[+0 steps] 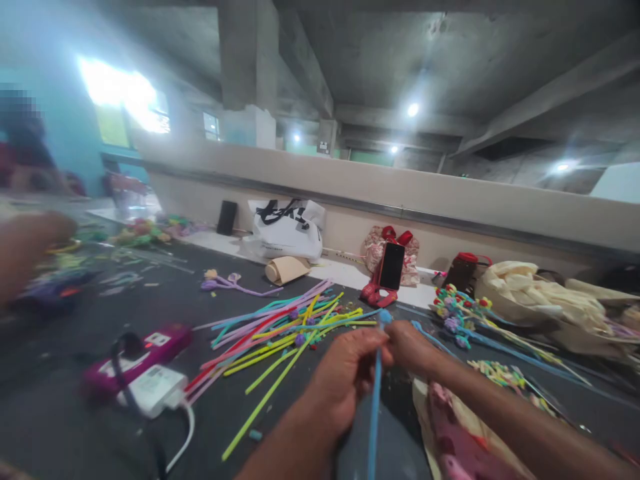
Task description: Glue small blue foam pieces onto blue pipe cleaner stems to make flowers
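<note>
A blue fuzzy stem (375, 413) hangs down from my hands, with a small blue curled head (385, 317) at its top. My left hand (343, 377) is closed round the stem just below that head. Close against it, my right hand (407, 347) pinches at the base of the blue head, its fingertips partly hidden. Behind and left of my hands, loose pink, red, yellow and blue fuzzy stems (280, 337) lie in a spread pile on the dark table (210, 447). Small purple curled pieces (300, 339) rest among them.
A magenta power strip (173, 340) with a white charger (155, 389) lies at the left. Behind are a white bag (285, 233) and an upright phone (392, 265). Finished-looking flower stems (453, 310) lie right. Another person's blurred hand (35, 247) reaches in at far left.
</note>
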A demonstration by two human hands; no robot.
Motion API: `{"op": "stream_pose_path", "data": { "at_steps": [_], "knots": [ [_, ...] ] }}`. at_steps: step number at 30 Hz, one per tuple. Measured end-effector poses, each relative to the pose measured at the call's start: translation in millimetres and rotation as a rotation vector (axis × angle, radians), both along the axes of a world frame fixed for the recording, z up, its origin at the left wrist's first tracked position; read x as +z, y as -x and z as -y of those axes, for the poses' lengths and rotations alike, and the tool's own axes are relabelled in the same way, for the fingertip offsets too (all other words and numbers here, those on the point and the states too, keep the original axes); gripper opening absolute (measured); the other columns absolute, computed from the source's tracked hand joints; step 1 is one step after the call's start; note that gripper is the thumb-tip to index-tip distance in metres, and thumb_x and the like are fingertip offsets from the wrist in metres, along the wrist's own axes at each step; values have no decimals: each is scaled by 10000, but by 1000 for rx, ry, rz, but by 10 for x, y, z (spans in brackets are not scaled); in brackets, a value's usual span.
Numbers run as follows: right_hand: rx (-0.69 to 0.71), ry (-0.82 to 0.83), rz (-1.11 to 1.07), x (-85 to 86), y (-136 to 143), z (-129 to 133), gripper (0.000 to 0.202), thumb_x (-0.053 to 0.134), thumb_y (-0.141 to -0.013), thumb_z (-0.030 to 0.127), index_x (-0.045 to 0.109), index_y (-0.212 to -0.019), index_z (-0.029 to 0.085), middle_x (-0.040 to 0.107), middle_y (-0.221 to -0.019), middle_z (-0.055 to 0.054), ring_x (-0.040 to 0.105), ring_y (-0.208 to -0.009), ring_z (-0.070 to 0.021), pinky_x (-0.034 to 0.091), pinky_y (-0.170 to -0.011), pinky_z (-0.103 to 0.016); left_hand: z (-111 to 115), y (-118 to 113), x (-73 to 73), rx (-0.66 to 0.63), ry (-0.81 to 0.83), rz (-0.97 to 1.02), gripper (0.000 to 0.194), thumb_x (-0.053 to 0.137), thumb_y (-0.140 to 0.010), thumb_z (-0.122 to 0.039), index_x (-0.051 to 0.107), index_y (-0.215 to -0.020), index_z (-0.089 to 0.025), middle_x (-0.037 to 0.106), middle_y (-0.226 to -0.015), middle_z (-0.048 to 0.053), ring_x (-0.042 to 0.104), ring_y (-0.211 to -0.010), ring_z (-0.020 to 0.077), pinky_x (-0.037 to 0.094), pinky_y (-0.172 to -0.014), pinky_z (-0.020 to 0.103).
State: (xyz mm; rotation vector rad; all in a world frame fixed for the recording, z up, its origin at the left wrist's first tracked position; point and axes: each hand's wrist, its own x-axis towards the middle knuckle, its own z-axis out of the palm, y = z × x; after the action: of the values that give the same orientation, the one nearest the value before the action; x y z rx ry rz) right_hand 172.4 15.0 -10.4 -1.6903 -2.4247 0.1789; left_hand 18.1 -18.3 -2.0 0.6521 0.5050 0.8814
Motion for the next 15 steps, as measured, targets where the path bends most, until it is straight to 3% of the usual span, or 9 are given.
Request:
{"op": "stream_pose_path", "data": {
  "at_steps": [5, 9, 15],
  "knots": [
    [-77, 11, 38, -36, -228, -71, 159, 493, -707, 159, 649, -740, 153, 656, -661, -37, 580, -614, -162, 354, -493, -213, 115, -181, -162, -149, -30, -118, 158, 607, -638, -276, 576, -654, -122, 558, -482, -24, 363, -321, 18, 176, -323, 136],
    [-91, 23, 87, -84, -276, -152, 118, 514, -783, 200, 621, -787, 150, 632, -703, -14, 576, -643, -140, 415, -561, -245, 103, -207, -236, -149, -29, -131, 179, 599, -637, -304, 559, -677, -135, 556, -495, -33, 364, -324, 24, 178, -333, 153],
    [-127, -8, 151, -157, -262, -338, 213, 487, -851, 280, 546, -1000, 141, 589, -966, -44, 582, -809, -161, 483, -698, -354, 89, -214, -268, -136, -17, -73, 188, 602, -647, -307, 560, -717, -138, 547, -507, -35, 377, -356, 28, 177, -355, 149]
  ]
}}
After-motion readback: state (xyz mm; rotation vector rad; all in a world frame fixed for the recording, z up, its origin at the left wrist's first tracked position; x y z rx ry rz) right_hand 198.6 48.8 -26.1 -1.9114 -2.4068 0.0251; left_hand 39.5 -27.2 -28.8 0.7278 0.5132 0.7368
